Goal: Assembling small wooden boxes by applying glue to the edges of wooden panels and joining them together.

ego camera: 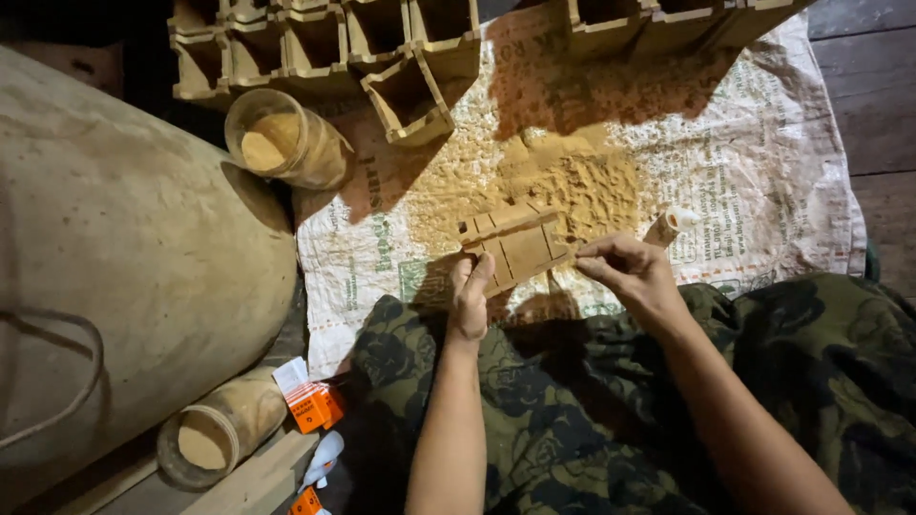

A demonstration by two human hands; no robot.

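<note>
The left hand (469,303) grips the near edge of a small wooden frame (515,243) with fingers closed on it, holding it just above the woven sack (763,143) and beside the pile of sawdust (572,186), while the right hand (630,272) pinches its fingertips shut at the frame's right end — what is between them is too small to tell. It seems to be an assembly or gluing step on thin slats, so the next move probably calls for a steady hold and a light, exact touch. The wood looks rough and pale, the sawdust grainy, and open wooden boxes (324,43) and a jar (281,138) of powder are further away.
</note>
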